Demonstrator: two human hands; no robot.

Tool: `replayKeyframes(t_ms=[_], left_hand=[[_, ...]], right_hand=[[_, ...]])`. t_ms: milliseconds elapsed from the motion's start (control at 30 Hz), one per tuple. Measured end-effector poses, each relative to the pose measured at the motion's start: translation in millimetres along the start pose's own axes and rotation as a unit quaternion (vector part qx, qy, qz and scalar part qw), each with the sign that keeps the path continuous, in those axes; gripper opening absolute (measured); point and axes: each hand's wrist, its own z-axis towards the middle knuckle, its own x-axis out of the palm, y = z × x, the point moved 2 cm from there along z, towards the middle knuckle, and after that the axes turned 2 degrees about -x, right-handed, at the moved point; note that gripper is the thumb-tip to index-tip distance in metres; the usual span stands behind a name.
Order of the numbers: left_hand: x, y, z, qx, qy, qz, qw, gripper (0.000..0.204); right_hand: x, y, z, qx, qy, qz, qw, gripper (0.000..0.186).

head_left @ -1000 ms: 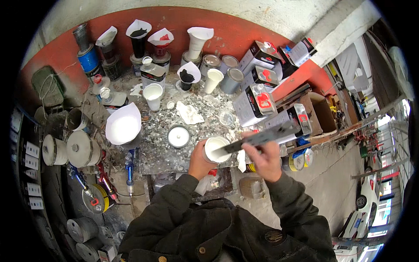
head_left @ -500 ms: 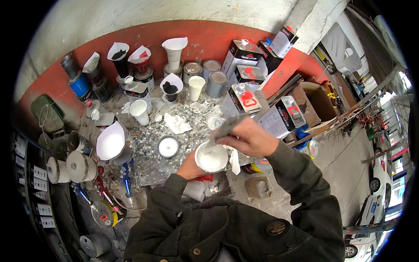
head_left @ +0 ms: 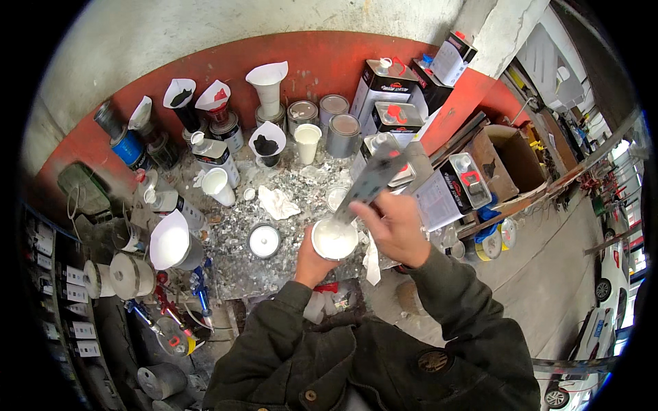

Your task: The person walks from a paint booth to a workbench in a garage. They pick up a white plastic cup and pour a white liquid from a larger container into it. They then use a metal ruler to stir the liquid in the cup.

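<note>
Head camera gives me the whole bench from above, and I'm locked on the white cup right at the middle of the picture. My left hand comes up from below and cradles it, fingers wrapped round the lower left side of the wall, closed on it; the fingertips themselves are tucked out of sight behind the cup. My right hand sits just to the right of the rim, fingers curled and pressed together around the lower end of a flat grey stirring stick. The stick slants up and away to the right, and its lower tip dips into the cup, so the cup lies between the two hands, touching the left one and just beside the right.

The cup is round, open-topped and filled with a smooth, pale white liquid, with a thin rim showing all the way round. It is held above the front edge of the paint-spattered worktop, near a small round white lid to its left and a crumpled white rag farther back.
</note>
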Motion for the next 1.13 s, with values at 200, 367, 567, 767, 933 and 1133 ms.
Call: replayKeyframes(t_ms=[200,367,567,767,933,1133], left_hand=[[12,-5,4,-0.083,0.100,-0.047,0.990,0.079],[-1,28,-5,-0.097,0.076,-0.020,0.992,0.068],[-29,50,-5,-0.147,-0.020,-0.046,0.988,0.061],[-42,46,-4,-0.192,-0.045,0.012,0.980,0.064],[-45,70,-9,-0.129,-0.039,0.052,0.990,0.056],[-49,89,-23,-0.178,-0.049,-0.043,0.982,0.064]], right_hand=[[21,-32,-6,0.128,0.081,0.168,0.974,0.029],[13,-109,-22,0.167,-0.083,0.157,0.970,0.039],[-23,-210,-59,0.222,-0.239,-0.067,0.943,0.045],[-31,-253,15,0.095,-0.110,-0.236,0.961,0.049],[-33,-272,20,0.140,-0.070,-0.214,0.964,0.039],[-91,-205,4,0.106,-0.215,-0.191,0.952,0.035]])
